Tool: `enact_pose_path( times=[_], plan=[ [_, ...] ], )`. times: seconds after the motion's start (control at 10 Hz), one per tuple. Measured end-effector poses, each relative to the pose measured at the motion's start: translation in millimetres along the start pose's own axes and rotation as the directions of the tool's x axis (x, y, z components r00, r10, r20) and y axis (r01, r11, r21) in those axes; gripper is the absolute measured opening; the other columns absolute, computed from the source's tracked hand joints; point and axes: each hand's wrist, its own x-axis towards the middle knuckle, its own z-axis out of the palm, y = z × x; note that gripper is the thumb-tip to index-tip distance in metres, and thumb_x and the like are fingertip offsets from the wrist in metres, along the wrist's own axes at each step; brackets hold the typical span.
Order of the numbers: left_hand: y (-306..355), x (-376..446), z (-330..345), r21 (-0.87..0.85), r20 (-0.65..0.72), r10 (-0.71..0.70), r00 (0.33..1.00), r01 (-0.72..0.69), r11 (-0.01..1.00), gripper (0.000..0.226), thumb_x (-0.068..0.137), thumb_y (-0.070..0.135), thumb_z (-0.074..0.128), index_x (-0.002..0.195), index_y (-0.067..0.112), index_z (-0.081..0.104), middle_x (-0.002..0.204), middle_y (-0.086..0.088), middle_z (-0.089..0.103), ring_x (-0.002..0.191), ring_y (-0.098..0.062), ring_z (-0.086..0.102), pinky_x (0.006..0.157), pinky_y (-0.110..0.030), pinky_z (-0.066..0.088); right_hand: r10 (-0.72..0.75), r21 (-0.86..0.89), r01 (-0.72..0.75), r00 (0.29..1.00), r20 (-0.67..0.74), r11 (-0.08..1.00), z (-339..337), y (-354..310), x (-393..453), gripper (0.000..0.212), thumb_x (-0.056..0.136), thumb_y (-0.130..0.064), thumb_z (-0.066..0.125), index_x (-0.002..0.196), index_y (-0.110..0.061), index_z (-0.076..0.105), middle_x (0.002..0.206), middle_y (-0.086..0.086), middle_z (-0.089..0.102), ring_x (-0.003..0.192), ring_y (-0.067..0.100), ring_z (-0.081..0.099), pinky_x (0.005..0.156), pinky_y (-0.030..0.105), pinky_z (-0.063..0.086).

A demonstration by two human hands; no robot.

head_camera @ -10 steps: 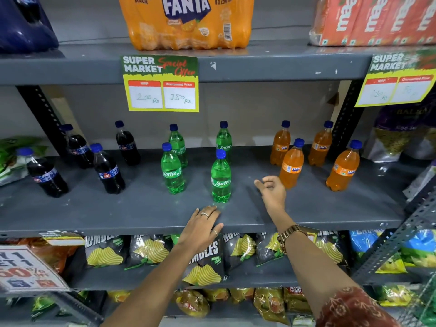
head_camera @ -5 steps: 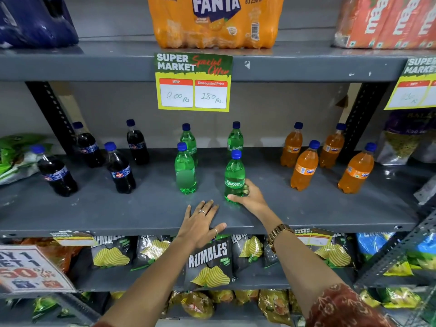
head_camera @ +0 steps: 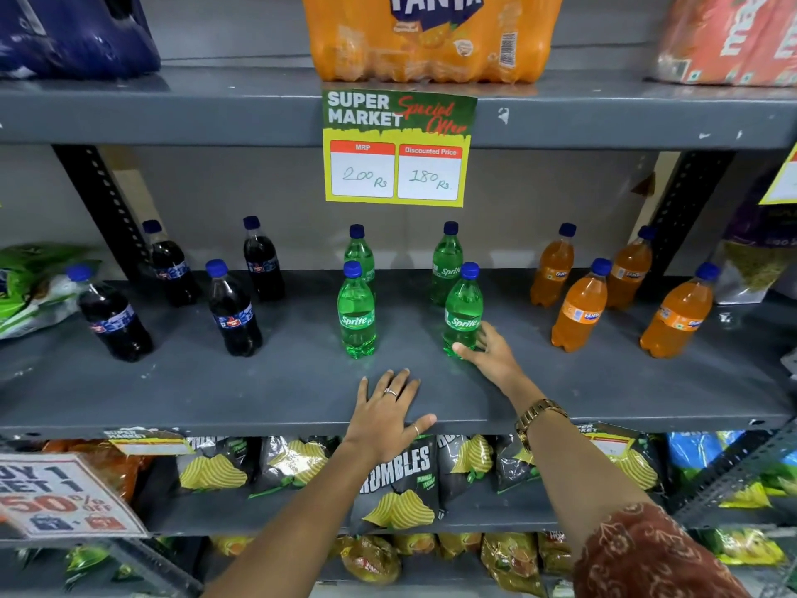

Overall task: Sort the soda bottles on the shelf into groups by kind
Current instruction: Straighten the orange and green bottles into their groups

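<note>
Several dark cola bottles point(head_camera: 235, 317) stand at the left of the grey shelf point(head_camera: 604, 390), several green Sprite bottles in the middle and several orange Fanta bottles point(head_camera: 580, 312) at the right, all upright with blue caps. My right hand point(head_camera: 496, 360) wraps the base of the front right Sprite bottle point(head_camera: 463, 308), thumb in front and fingers behind. The front left Sprite bottle point(head_camera: 357, 312) stands apart from it. My left hand point(head_camera: 388, 416) lies flat on the shelf's front edge, fingers spread, holding nothing.
A yellow price tag point(head_camera: 396, 166) hangs from the shelf above, under a Fanta multipack point(head_camera: 431, 36). Chip bags point(head_camera: 396, 481) fill the shelf below. Black uprights point(head_camera: 108, 209) flank the bay, and snack packs point(head_camera: 30, 287) lie at the far left.
My right hand has moved left from beside a Fanta bottle to the front right Sprite bottle and closed on its base. My left hand has stayed on the shelf edge.
</note>
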Motion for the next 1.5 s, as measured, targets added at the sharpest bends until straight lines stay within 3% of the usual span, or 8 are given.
enact_pose_path(
  times=[0.3, 0.4, 0.5, 0.6, 0.7, 0.8, 1.0, 1.5],
  plan=[
    [-1.1, -0.4, -0.3, 0.006, 0.0, 0.004, 1.0, -0.004, 1.0, 0.067, 0.093, 0.059, 0.025, 0.147, 0.021, 0.017, 0.159, 0.0, 0.012, 0.146, -0.022, 0.005, 0.116, -0.055, -0.001, 0.012, -0.01, -0.011, 0.998, 0.064, 1.0, -1.9, -0.2, 4.2, 0.053, 0.079, -0.001, 0.064, 0.127, -0.008, 0.043, 0.125, 0.008, 0.055, 0.113, 0.018, 0.051, 0.102, 0.031, 0.037],
    [0.0, -0.7, -2.2, 0.003, 0.007, 0.0, 1.0, 0.0, 1.0, 0.067, 0.093, 0.059, 0.025, 0.147, 0.021, 0.016, 0.159, 0.0, 0.011, 0.146, -0.022, 0.004, 0.116, -0.055, -0.001, 0.101, 0.055, -0.103, 0.994, 0.029, 0.993, -3.6, -1.5, 4.7, 0.062, 0.075, 0.009, 0.061, 0.13, -0.011, 0.04, 0.12, 0.003, 0.053, 0.112, 0.016, 0.048, 0.1, 0.034, 0.04],
    [1.8, -1.2, -4.4, 0.0, 0.025, -0.005, 1.0, 0.005, 1.0, 0.067, 0.093, 0.059, 0.025, 0.147, 0.02, 0.016, 0.159, -0.001, 0.01, 0.146, -0.023, 0.004, 0.116, -0.056, -0.001, 0.14, 0.158, -0.114, 0.976, -0.168, 0.981, -8.8, 2.5, 0.4, 0.056, 0.074, 0.017, 0.053, 0.125, -0.004, 0.044, 0.112, 0.008, 0.052, 0.105, 0.019, 0.049, 0.083, 0.023, 0.046],
    [5.3, -2.6, -5.9, 0.025, 0.012, -0.019, 1.0, 0.019, 1.0, 0.066, 0.094, 0.057, 0.025, 0.147, 0.018, 0.015, 0.159, -0.003, 0.011, 0.146, -0.023, 0.004, 0.116, -0.057, -0.003, 0.122, 0.116, -0.063, 0.772, -0.624, 0.991, -24.7, 13.4, -14.1, 0.032, 0.075, 0.014, 0.05, 0.104, -0.001, 0.052, 0.093, 0.013, 0.052, 0.088, 0.026, 0.052, 0.066, 0.013, 0.045],
    [12.2, -1.1, -6.2, 0.038, 0.003, -0.008, 1.0, 0.008, 0.999, 0.063, 0.095, 0.054, 0.024, 0.147, 0.018, 0.015, 0.159, -0.002, 0.012, 0.147, -0.022, 0.004, 0.116, -0.056, -0.004, 0.146, 0.143, -0.055, 0.63, -0.763, 0.988, -40.1, 18.1, -19.1, 0.028, 0.076, 0.009, 0.054, 0.095, -0.01, 0.045, 0.091, 0.015, 0.052, 0.084, 0.028, 0.053, 0.077, 0.034, 0.049],
    [30.8, 3.7, -2.2, 0.038, 0.014, 0.012, 1.0, -0.012, 0.999, 0.061, 0.096, 0.052, 0.024, 0.147, 0.018, 0.016, 0.159, -0.002, 0.011, 0.147, -0.021, 0.005, 0.116, -0.057, -0.004, 0.186, 0.16, -0.095, 0.564, -0.804, 0.983, -62.2, 25.6, -16.3, 0.039, 0.075, 0.004, 0.063, 0.105, -0.009, 0.041, 0.114, 0.023, 0.051, 0.102, 0.035, 0.055, 0.091, 0.044, 0.045],
    [37.5, 11.0, 2.1, 0.034, 0.011, -0.003, 1.0, 0.003, 0.999, 0.061, 0.095, 0.054, 0.026, 0.145, 0.018, 0.02, 0.158, -0.002, 0.012, 0.146, -0.021, 0.005, 0.115, -0.058, -0.001, 0.194, 0.079, -0.197, 0.675, -0.712, 0.977, -81.6, 29.6, -1.4, 0.079, 0.078, -0.015, 0.069, 0.14, -0.008, 0.02, 0.145, 0.017, 0.033, 0.133, 0.036, 0.034, 0.108, 0.049, 0.033],
    [34.7, 11.3, 3.6, 0.021, -0.009, 0.001, 1.0, -0.001, 1.0, 0.061, 0.094, 0.055, 0.027, 0.144, 0.019, 0.022, 0.157, -0.001, 0.016, 0.145, -0.02, 0.007, 0.116, -0.058, 0.001, 0.15, 0.024, -0.185, 0.706, -0.692, 0.982, -83.5, 33.6, -1.8, 0.06, 0.085, -0.013, 0.06, 0.135, -0.011, 0.027, 0.14, 0.016, 0.042, 0.128, 0.037, 0.04, 0.107, 0.05, 0.033]
  ],
)
